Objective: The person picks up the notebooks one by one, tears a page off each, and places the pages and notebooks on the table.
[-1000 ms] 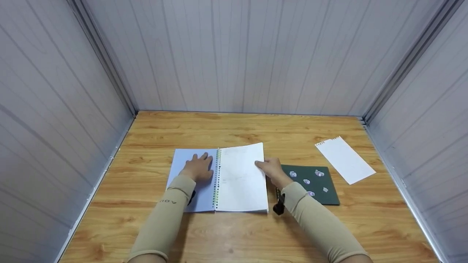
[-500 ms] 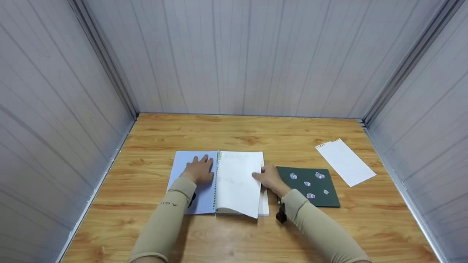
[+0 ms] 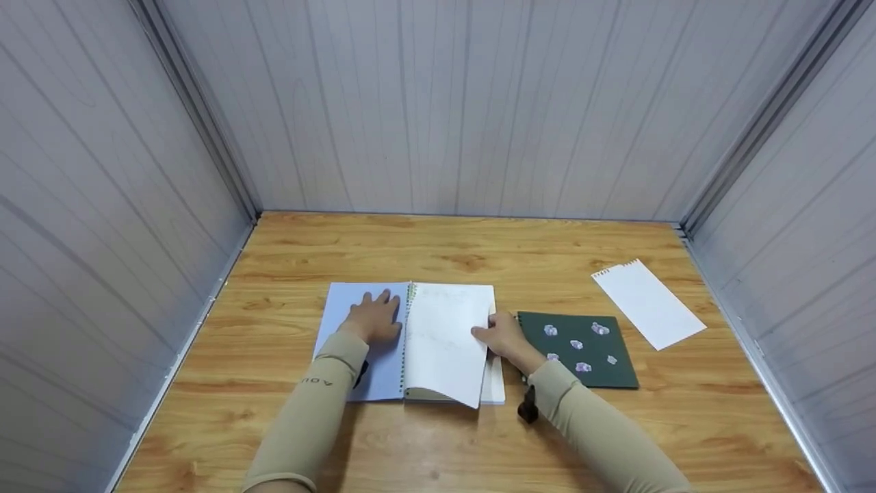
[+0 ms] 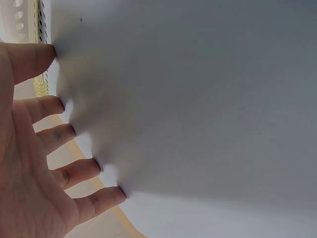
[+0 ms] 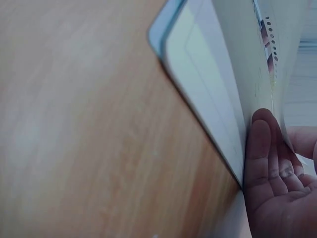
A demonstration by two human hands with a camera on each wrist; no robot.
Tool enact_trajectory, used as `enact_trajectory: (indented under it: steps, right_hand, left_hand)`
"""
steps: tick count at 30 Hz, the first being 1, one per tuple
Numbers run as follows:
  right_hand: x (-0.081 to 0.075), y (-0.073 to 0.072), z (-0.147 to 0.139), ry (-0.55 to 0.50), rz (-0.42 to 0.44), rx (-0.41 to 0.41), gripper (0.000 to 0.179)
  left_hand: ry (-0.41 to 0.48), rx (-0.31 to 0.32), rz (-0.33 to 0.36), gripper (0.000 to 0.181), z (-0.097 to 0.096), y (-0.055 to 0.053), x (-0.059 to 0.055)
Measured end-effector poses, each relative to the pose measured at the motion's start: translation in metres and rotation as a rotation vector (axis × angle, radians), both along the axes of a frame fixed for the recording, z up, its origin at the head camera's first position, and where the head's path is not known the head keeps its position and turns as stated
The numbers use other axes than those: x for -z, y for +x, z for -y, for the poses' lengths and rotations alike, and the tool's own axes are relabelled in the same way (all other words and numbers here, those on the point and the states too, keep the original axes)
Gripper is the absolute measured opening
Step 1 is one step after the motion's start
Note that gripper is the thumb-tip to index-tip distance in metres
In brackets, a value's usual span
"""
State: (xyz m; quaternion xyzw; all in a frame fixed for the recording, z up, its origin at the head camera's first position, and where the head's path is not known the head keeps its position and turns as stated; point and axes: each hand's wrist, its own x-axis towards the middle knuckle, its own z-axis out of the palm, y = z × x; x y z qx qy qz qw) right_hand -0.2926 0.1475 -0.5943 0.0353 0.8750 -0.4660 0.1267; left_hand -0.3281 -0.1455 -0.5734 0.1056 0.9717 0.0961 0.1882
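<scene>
A spiral notebook (image 3: 438,322) lies spread on the wooden table, its blue cover (image 3: 380,376) folded out to the left. On that cover rests my left hand (image 3: 371,320), fingers straight and spread; in the left wrist view the fingertips (image 4: 98,163) touch the blue surface. My right hand (image 3: 505,335) pinches the right edge of a group of white pages, thumb on top and fingers underneath. The pinched pages bow upward, and their lower right corner stands off the pages beneath. In the right wrist view the fingers (image 5: 258,141) lie behind the raised sheet.
Close to the right hand is a dark green notebook (image 3: 595,373) with purple crystal pictures, partly covered by the right wrist. A torn-out white sheet (image 3: 649,305) with a ragged edge lies farther right. Grey panel walls (image 3: 438,109) enclose the table (image 3: 438,445) at back and sides.
My right hand has shifted slightly left and the pages it holds now bow up, uncovering a strip of pages beneath. My left hand stays in place on the blue cover.
</scene>
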Motion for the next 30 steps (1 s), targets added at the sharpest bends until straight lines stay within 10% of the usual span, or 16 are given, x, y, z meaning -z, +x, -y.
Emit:
enact_trajectory:
  steps: [19,30]
  right_hand:
    - [-0.004,0.017,-0.015,0.012,-0.016,0.047,0.017]
    - [-0.013,0.026,-0.012,-0.126,0.033,0.025,0.046]
  left_hand:
    - [0.041,-0.019,-0.023,0.071,0.008,0.001,0.004]
    - [0.107,-0.009,-0.003,0.083,0.015,0.007,0.001]
